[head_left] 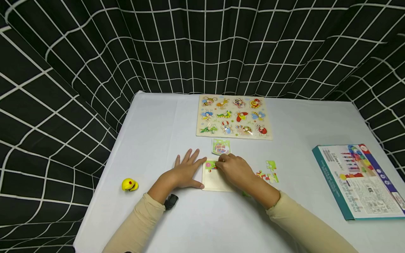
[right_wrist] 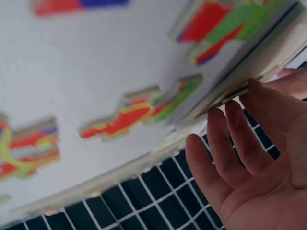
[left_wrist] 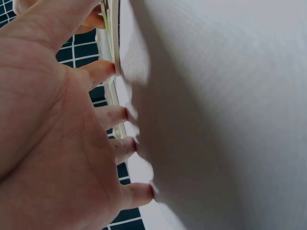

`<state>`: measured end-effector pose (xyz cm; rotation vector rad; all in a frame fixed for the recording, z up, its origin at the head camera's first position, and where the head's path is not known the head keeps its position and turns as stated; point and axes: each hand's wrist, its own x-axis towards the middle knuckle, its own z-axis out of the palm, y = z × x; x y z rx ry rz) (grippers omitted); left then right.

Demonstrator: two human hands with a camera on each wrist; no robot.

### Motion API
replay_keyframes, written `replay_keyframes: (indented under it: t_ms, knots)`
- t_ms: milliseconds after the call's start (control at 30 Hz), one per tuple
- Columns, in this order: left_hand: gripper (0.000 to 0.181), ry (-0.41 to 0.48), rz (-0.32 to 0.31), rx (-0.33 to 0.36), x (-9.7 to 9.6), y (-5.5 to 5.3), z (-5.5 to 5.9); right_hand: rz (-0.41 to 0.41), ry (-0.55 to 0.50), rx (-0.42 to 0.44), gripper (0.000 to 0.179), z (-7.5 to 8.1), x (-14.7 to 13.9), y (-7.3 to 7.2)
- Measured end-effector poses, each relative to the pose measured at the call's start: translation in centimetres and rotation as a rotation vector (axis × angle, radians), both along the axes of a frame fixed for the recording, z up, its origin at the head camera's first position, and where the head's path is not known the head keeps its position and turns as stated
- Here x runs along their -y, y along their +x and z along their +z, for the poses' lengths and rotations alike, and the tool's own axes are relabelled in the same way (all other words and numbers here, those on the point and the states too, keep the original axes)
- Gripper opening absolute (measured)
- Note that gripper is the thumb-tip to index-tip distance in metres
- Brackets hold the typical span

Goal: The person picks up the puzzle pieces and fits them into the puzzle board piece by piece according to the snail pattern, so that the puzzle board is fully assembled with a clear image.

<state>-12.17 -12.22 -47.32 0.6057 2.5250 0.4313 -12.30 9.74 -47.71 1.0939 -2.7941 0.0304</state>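
Observation:
A shallow wooden puzzle tray (head_left: 218,184) lies flat on the white table. In its upper left corner is a green jigsaw piece (head_left: 208,164) with a pink spot. My left hand (head_left: 184,174) is spread flat at the tray's left side, its index finger and thumb touching that edge. With fingertips bent down at the tray's top, my right hand (head_left: 235,171) pinches a jigsaw piece, mostly hidden under the fingers. Several loose pieces, including a green one (head_left: 271,165), lie right of the tray; another peeks out under the right wrist. Colourful pieces (right_wrist: 139,115) also show in the right wrist view.
A small picture card (head_left: 221,146) lies just beyond the tray. Behind it is a wooden insect peg board (head_left: 235,135). A yellow toy duck (head_left: 129,184) stands at left, and a flat toy box (head_left: 360,181) lies at right. Black gridded cloth (head_left: 202,45) surrounds the table.

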Motion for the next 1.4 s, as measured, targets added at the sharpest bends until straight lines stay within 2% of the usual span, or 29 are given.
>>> replay_keyframes:
  t_ms: [167, 267, 400, 633, 733, 933, 1033, 1267, 1400]
  knots:
    - [0.099, -0.004, -0.002, -0.009, 0.0, -0.1, 0.0, 0.006, 0.052, -0.051, 0.016, 0.1, 0.5, 0.3]
    - [0.099, -0.005, 0.0, -0.005, 0.0, -0.2, -0.1, -0.02, 0.03, 0.022, 0.018, 0.5, 0.6, 0.3]
    - [0.099, -0.006, 0.003, 0.005, -0.1, 0.0, -0.2, -0.055, -0.061, 0.139, 0.017, 0.6, 0.5, 0.1]
    - [0.098, -0.005, 0.002, 0.02, -0.1, 0.1, -0.2, -0.033, -0.183, 0.183, 0.014, -0.1, 0.2, -0.2]
    - [0.099, -0.005, 0.002, 0.016, -0.1, 0.1, -0.1, -0.023, -0.133, 0.144, 0.015, -0.1, 0.2, -0.1]
    - [0.099, 0.01, 0.002, 0.016, 0.0, -0.1, 0.2, 0.013, 0.059, 0.025, 0.02, 0.3, 0.4, 0.3]
    - [0.099, 0.0, -0.005, 0.006, -0.3, -0.2, 0.3, 0.0, 0.091, 0.031, 0.022, 0.6, 0.1, 0.7]
    - [0.098, 0.007, -0.016, 0.007, -0.8, -0.2, 0.1, -0.046, 0.092, 0.163, 0.028, 1.2, -0.7, 1.3]
    - [0.097, 0.008, 0.014, 0.014, -0.3, 0.1, 0.1, -0.012, 0.001, 0.27, 0.035, 1.4, -1.1, 1.2]
